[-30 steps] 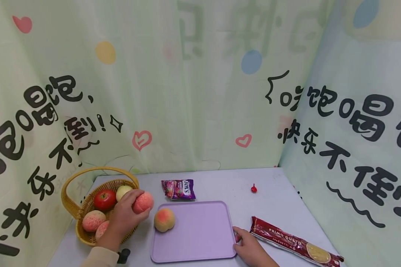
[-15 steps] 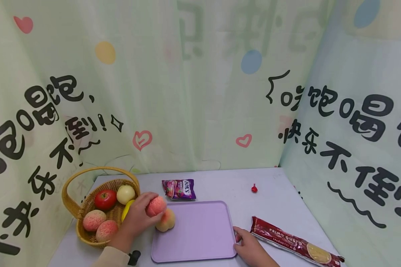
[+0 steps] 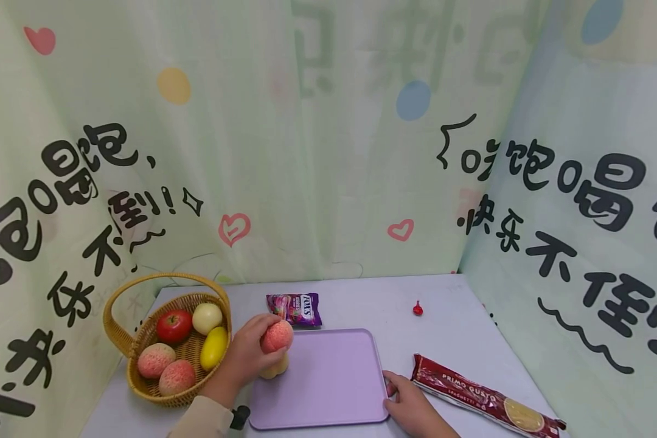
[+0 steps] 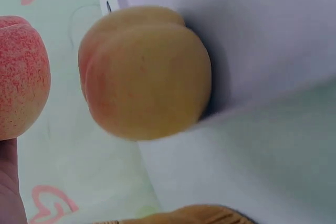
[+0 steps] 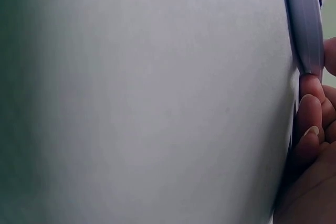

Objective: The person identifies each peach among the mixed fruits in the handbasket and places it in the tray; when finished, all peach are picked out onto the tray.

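My left hand grips a pink speckled peach, held up over the left part of a flat lilac tray. Just below it a yellow-orange peach sits inside the tray's left edge, partly covered by the hand in the head view. In the left wrist view the pink peach shows at the left, apart from the yellow one. At the tray's right side my right hand holds the edge, thumb and curled fingers about the rim.
On the left stands a wicker basket with a tall handle, holding a tomato, a pale round fruit, a yellow fruit and two pink peaches. A purple snack packet, a red spaghetti pack and a small red object lie around the tray.
My left hand has carried the pink peach rightward from beside the basket to over the tray's left part, uncovering the yellow fruit in the basket. My right hand stays at the tray's edge.
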The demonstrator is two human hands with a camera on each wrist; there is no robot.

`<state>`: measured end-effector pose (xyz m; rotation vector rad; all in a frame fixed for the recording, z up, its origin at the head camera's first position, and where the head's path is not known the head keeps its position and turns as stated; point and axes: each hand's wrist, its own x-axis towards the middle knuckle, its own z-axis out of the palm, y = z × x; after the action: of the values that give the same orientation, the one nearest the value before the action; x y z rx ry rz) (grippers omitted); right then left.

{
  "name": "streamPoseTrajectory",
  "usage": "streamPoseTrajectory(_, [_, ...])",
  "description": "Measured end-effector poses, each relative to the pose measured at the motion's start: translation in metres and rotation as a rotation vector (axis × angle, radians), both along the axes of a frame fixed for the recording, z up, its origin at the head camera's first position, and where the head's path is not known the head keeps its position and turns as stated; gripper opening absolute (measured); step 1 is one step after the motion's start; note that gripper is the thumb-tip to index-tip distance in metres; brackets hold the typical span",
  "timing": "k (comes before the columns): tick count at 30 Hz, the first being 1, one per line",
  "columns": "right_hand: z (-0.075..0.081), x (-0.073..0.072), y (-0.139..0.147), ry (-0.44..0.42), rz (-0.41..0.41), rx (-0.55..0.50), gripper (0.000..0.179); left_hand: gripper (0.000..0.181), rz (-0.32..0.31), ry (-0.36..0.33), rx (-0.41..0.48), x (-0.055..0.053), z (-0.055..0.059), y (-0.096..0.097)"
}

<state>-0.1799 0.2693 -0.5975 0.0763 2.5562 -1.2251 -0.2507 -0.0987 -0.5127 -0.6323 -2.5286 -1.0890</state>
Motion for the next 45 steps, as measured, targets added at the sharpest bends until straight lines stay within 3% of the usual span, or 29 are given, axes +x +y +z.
streamPoseTrajectory(6, [-0.001, -0.001, 0.001, 0.004, 0.005, -0.007, 0.064, 0.057, -0.031, -0.041, 0.031, -0.002, -0.002, 0.013])
streamPoseTrajectory(15, [-0.002, -0.001, 0.002, -0.004, -0.002, -0.025, 0.064, 0.054, -0.042, -0.092, 0.006, -0.004, -0.012, 0.030])
streamPoseTrajectory(23, [0.000, -0.002, 0.002, 0.005, 0.000, -0.025, 0.065, 0.054, -0.065, -0.124, -0.044, -0.007, -0.020, 0.041])
streamPoseTrajectory(33, [-0.002, -0.002, 0.002, -0.001, 0.001, -0.023, 0.065, 0.051, -0.046, -0.141, -0.108, -0.014, -0.026, 0.051])
streamPoseTrajectory(45, [-0.004, -0.003, 0.003, -0.009, 0.001, -0.027, 0.064, 0.056, -0.105, -0.180, -0.062, -0.015, -0.029, 0.060])
